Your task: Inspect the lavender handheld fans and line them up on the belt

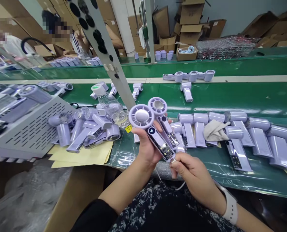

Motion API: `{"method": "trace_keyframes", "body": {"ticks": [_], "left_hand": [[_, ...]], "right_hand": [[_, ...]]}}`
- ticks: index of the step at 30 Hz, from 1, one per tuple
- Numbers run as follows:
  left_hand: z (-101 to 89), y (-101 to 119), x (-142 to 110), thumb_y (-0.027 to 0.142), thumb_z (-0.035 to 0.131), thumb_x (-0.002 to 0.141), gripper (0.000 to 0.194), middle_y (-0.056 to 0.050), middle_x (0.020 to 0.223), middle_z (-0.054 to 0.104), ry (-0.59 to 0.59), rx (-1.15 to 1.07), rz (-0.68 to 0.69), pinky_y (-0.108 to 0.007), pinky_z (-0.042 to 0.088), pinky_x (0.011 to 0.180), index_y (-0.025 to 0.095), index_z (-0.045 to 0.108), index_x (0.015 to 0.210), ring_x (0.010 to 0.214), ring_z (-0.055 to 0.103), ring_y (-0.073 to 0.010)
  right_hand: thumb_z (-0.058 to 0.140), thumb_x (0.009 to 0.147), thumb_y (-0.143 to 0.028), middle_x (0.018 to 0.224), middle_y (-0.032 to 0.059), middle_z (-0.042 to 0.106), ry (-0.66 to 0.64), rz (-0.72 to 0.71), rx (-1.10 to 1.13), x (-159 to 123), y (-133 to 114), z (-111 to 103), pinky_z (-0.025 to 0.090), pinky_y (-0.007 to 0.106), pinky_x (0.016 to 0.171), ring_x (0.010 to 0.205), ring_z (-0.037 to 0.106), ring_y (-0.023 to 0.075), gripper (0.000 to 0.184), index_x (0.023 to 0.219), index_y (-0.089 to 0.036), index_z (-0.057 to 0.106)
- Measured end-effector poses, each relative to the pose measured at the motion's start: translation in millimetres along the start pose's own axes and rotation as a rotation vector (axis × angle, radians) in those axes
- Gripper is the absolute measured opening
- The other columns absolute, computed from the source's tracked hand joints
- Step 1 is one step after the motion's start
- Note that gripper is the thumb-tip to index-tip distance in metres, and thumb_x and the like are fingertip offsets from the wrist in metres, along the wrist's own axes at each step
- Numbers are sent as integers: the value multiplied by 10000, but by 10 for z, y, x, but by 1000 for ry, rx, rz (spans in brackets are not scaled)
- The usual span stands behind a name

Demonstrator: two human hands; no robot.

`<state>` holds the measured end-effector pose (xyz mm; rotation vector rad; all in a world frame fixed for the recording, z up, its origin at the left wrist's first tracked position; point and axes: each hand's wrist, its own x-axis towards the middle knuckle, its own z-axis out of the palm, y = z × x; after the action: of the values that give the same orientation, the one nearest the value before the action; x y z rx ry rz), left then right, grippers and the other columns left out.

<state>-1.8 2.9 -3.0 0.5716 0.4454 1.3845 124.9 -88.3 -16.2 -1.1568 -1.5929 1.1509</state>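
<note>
Two hands (147, 146) close together, palm-up left.

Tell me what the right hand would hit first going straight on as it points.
Probably the lilac fan's handle in the left hand; the right hand seems right at its lower end, though depth is unclear.

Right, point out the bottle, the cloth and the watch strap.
Bottle (113, 108), head view, its clear body.
Cloth (214, 130), head view, its crumpled middle.
Watch strap (230, 205), head view, its pale band.
</note>
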Motion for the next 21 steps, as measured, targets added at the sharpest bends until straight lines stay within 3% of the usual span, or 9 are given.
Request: {"method": "trace_keyframes", "body": {"ticks": [2, 10, 15, 21], "left_hand": [[-2, -3, -9, 907, 707, 570, 701, -77, 1033, 750, -36, 6, -24, -422, 627, 825, 212, 618, 605, 1006, 725, -314], [-9, 37, -16, 909, 718, 545, 725, -80, 1076, 740, -44, -4, -88, -396, 625, 825, 196, 595, 592, 1053, 710, -308], [-42, -16, -24, 910, 732, 514, 726, -83, 1004, 739, -70, 81, -33, -395, 621, 789, 196, 627, 596, 1017, 709, -313], [-94, -164, -72, 910, 744, 495, 742, -63, 870, 729, -57, 78, -76, -383, 592, 707, 200, 582, 640, 824, 716, -269]], "right_hand": [[483, 1064, -333, 572, -39, 542, -28, 48, 27, 23, 0, 10, 397, 230, 587, 551, 515, 116, 421, 662, -211, 511], [503, 1020, -304, 596, -13, 637, -58, 91, 58, 37, 0, -5, 418, 237, 610, 577, 579, 123, 407, 633, -200, 570], [548, 1028, -439, 524, -13, 615, 55, 217, 209, -41, 59, 135, 441, 259, 609, 528, 564, 138, 418, 681, -205, 560], [576, 985, -623, 452, -53, 501, 202, 290, 389, -137, 135, 288, 376, 244, 458, 406, 485, 124, 481, 757, -199, 582]]}}
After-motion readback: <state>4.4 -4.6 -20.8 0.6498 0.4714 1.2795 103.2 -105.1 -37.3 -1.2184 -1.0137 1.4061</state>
